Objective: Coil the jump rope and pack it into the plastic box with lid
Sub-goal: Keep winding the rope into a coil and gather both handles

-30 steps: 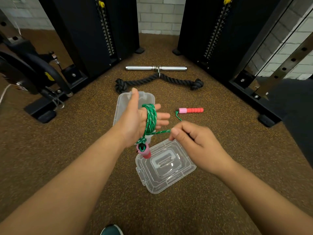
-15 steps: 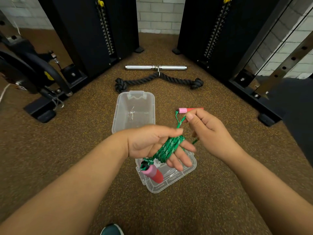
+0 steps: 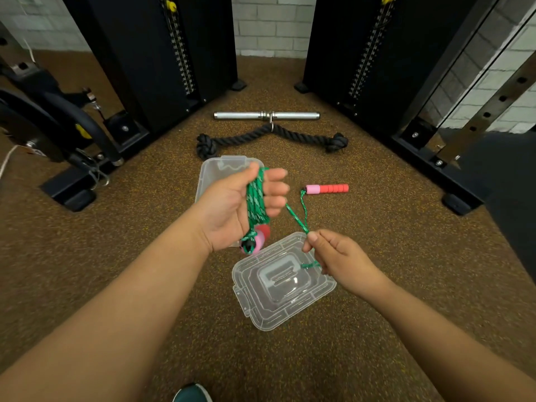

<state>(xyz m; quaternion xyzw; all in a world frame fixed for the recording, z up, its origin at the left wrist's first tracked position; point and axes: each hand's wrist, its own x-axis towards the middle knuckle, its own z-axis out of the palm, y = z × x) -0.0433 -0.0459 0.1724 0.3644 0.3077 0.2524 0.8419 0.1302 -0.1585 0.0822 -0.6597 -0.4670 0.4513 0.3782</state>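
Observation:
A green jump rope (image 3: pixel 255 198) is wound in several loops around my left hand (image 3: pixel 232 207), palm up, above the clear plastic box (image 3: pixel 208 172). One pink-and-red handle (image 3: pixel 258 240) hangs below that palm. My right hand (image 3: pixel 333 256) pinches the free stretch of rope just above the clear lid (image 3: pixel 278 288), which lies flat on the floor. From there the rope runs up to the second pink-and-red handle (image 3: pixel 327 188), lying on the floor to the right. Most of the box is hidden behind my left hand.
A black knotted rope attachment (image 3: pixel 272 136) and a steel bar (image 3: pixel 266 115) lie beyond the box. Black weight-stack towers (image 3: pixel 162 53) stand left and right, with a machine base (image 3: pixel 69 187) at the left. A shoe tip (image 3: pixel 193 393) shows at the bottom edge.
My left hand has lifted and turned palm up with the coil. My right hand has dropped from near the far handle to the lid's edge, drawing the rope along.

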